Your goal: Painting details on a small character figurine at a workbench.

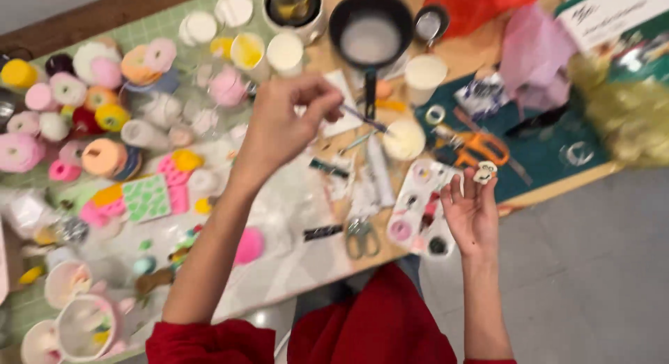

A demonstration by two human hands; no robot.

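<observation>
Two hands hover over a cluttered craft counter [293, 266]: the left hand [279, 124] pinches a thin brush [362, 117] above a small cream cup [404, 139], while the right hand [472, 212], fingers upright, holds a small white, apparently part-painted piece [484, 172] at its fingertips.
</observation>
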